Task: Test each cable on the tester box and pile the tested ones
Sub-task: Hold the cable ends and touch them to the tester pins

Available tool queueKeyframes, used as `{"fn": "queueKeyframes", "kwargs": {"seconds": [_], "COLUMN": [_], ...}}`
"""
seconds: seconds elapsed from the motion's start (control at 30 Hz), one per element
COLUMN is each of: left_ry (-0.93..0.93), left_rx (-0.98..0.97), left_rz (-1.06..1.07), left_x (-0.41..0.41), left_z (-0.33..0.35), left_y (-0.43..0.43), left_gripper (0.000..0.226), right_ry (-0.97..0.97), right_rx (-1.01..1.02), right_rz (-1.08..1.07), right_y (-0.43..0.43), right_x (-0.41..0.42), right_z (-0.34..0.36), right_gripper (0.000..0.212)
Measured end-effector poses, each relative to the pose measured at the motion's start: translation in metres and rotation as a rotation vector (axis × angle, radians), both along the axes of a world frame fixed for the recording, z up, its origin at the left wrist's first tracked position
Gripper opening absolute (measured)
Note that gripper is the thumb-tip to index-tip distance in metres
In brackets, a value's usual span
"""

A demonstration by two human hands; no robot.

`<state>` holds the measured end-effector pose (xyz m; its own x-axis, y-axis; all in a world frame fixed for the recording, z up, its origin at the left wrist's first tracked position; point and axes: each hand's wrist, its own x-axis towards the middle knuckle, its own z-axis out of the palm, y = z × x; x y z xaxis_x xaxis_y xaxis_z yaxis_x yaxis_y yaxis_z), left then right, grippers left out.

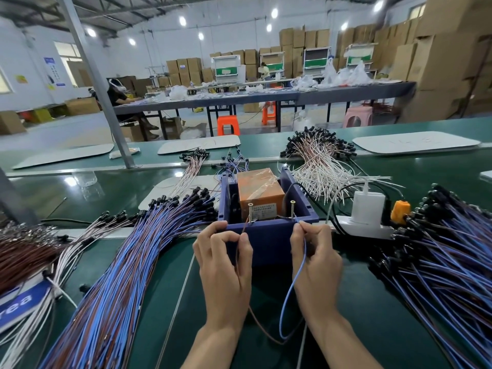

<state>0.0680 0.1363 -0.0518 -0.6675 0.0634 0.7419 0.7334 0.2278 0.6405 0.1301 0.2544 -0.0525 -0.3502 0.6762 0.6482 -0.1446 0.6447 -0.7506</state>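
The tester box (261, 193), orange and wrapped in tape, sits inside a blue plastic bin (269, 235) with two upright screws at its front rim. My left hand (226, 265) pinches the brown wire end of a cable (290, 296) up against the left screw (250, 213). My right hand (315, 259) pinches the blue wire end at the right screw (293, 209). The cable loops down between my wrists. A big fan of blue and brown cables (119, 267) lies to the left, and another pile (439, 257) lies to the right.
A white power strip (370, 227) with a white charger and an orange plug lies right of the bin. White and pink cable bundles (319, 161) lie behind it. Brown and white cables (29, 251) cover the far left. A metal post (106, 102) rises at the back left.
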Motion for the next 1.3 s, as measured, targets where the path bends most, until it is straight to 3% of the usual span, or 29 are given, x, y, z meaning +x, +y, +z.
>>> {"fn": "queueKeyframes", "kwargs": {"seconds": [0.17, 0.33, 0.53, 0.9, 1.1, 1.3], "left_ry": [0.000, 0.001, 0.001, -0.069, -0.091, -0.250], "left_rx": [-0.005, -0.011, -0.005, 0.063, 0.121, 0.050], "left_rz": [0.000, -0.002, -0.004, -0.020, 0.036, 0.069], "left_x": [0.000, 0.001, -0.001, 0.006, 0.015, 0.023], "left_z": [0.001, 0.001, -0.001, -0.002, 0.004, -0.005], "left_y": [-0.001, -0.001, -0.002, -0.008, -0.023, -0.042], "left_gripper": [0.019, 0.022, 0.021, 0.009, 0.007, 0.007], "right_ry": [-0.025, -0.084, -0.051, 0.046, -0.017, -0.149], "right_rx": [0.006, -0.033, 0.000, -0.087, -0.103, -0.030], "right_rz": [-0.008, 0.015, 0.002, 0.040, 0.057, -0.008], "right_y": [-0.002, 0.001, -0.002, -0.004, -0.009, -0.012], "right_x": [0.002, 0.001, 0.002, 0.017, 0.033, 0.048], "right_z": [0.005, -0.002, 0.004, 0.001, 0.007, 0.002], "right_gripper": [0.011, 0.029, 0.008, 0.005, 0.005, 0.040]}}
